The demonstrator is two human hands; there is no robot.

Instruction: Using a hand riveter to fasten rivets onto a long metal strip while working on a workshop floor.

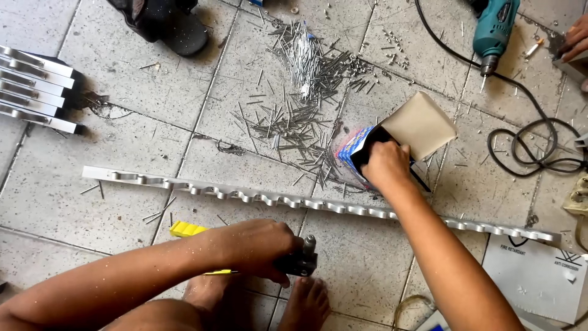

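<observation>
Carton (pixel 349 150), small, colourful, flap (pixel 419 124) folded open, lying on the tiled floor (pixel 122 92); I cannot see its contents, since my right hand (pixel 384 164) is pushed into its mouth, fingers hidden inside, so whether they are apart or together I cannot tell. Right forearm reaches forward across the long scalloped metal rail (pixel 245 196). Rivet tool (pixel 299 262), dark head with yellow handle (pixel 187 230), sits low near my bare feet (pixel 306 303), my left hand (pixel 260 248) wrapped tight around it, arm crossing from the left. Loose pile of metal pins (pixel 303 79) spread just beyond the carton. Teal power drill (pixel 495 30) with black cord (pixel 527 147) at far right.
</observation>
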